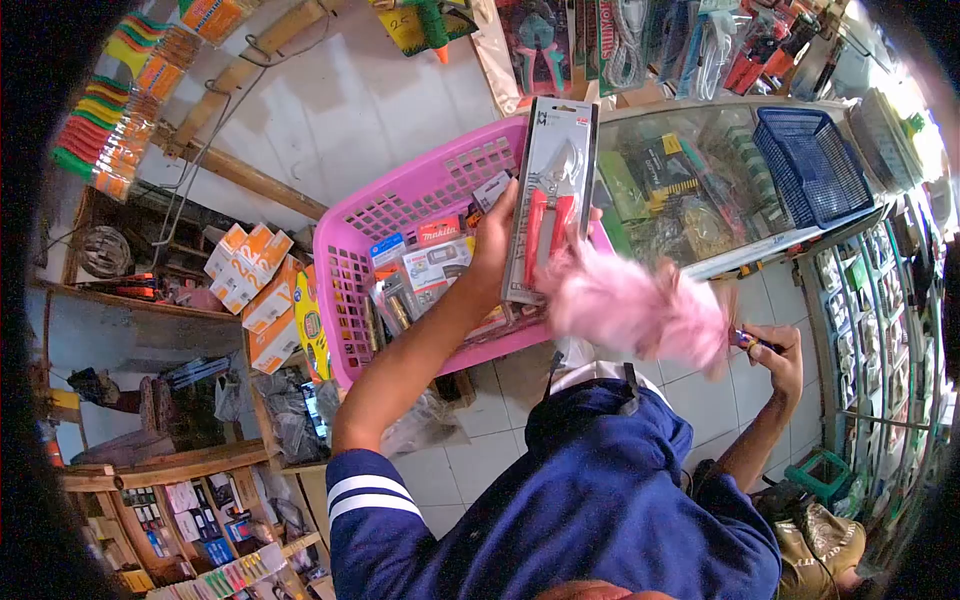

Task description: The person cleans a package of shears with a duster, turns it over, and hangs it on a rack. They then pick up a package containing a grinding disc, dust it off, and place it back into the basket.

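Note:
My left hand (492,238) holds up a flat blister pack (549,200) with red-handled pruning shears inside, just above the pink basket (352,290). My right hand (778,360) grips the handle of a pink feather duster (640,305), whose blurred fluffy head lies against the lower edge of the pack. The pink basket holds several packaged tools and small boxes. My blue sleeve with white stripes fills the lower middle.
A glass display counter (690,190) with boxed goods stands behind the basket, a blue basket (815,165) on top. Packaged tools hang above. Shelves with orange boxes (250,265) stand at left. A white tiled floor lies below.

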`<action>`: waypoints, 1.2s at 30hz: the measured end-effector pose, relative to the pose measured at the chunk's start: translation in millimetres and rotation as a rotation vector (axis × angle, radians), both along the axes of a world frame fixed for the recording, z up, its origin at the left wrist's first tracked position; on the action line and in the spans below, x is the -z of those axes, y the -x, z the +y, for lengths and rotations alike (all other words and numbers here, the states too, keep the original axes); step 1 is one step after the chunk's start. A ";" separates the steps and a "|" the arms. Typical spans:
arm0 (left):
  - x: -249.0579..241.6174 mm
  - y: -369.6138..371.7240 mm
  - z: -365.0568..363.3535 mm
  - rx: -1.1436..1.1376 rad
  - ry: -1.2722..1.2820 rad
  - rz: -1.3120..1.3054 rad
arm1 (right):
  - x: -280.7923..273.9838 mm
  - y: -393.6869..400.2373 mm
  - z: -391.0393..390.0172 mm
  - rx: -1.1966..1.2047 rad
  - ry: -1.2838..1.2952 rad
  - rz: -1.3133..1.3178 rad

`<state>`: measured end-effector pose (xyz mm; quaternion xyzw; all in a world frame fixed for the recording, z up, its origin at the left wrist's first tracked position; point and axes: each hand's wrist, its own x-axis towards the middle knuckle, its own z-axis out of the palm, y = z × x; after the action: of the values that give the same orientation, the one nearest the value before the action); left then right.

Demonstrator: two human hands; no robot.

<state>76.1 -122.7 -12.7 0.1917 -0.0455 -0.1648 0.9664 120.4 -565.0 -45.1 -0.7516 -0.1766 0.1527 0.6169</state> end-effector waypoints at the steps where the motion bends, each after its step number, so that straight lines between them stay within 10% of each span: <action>1: 2.9 0.0 1.5 -0.007 0.037 0.027 | -0.6 1.5 -1.0 -0.025 -0.018 0.009; 36: 6.3 -1.8 2.2 -0.160 -0.108 0.118 | 5.0 1.4 17.1 -0.016 -0.037 0.004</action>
<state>77.9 -120.6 -19.0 0.2363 0.0359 -0.1004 0.9658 119.0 -547.9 -50.1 -0.7384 -0.1842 0.1560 0.6296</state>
